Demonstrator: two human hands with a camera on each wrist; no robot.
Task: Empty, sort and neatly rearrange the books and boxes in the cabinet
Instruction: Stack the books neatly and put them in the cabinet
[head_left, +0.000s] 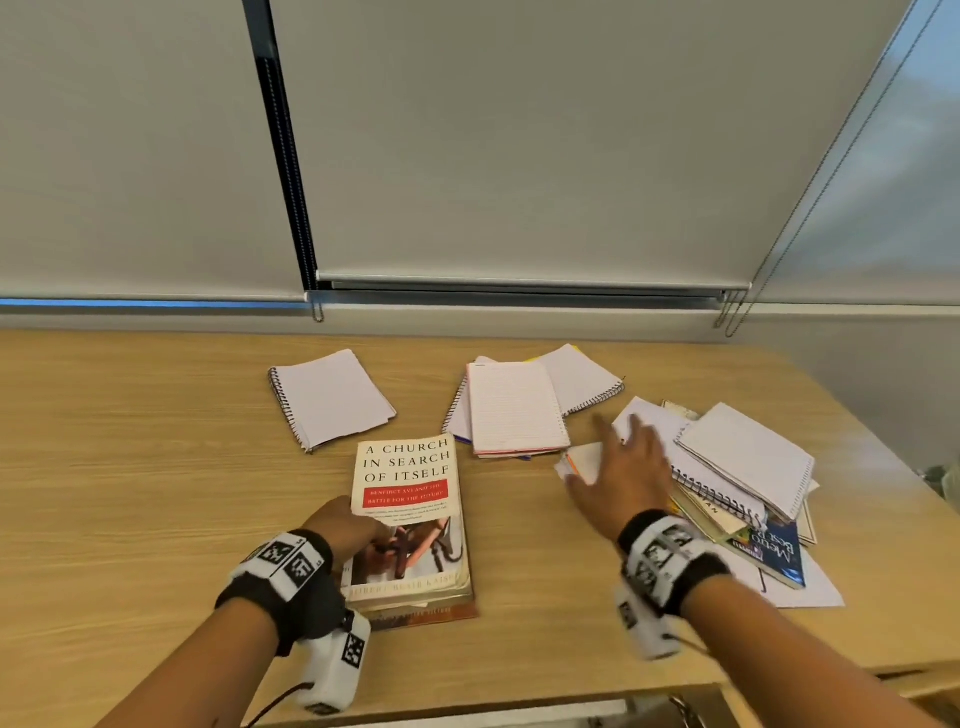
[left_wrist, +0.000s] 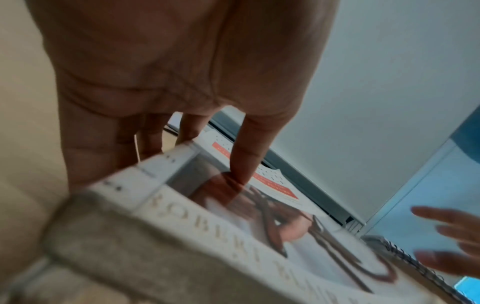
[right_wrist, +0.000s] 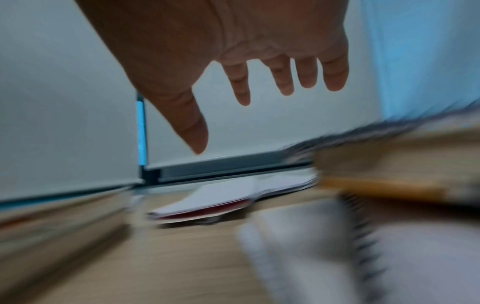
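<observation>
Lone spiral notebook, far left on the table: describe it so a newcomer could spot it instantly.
Start at the wooden table under the window blinds, then find the printed book under the left hand. Just beyond that book and to its left lies the spiral notebook, alone on bare wood, blank white page up, coil along its left edge. The other notebooks are overlapped in piles to the right.

Left hand (left_wrist: 166, 67) grips the book (left_wrist: 233, 236) at its spine edge: 1 of its fingers (left_wrist: 249, 156) presses the cover, the others run down the spine side. Right hand (left_wrist: 449, 238) visible at right, fingers spread, blurred.
</observation>
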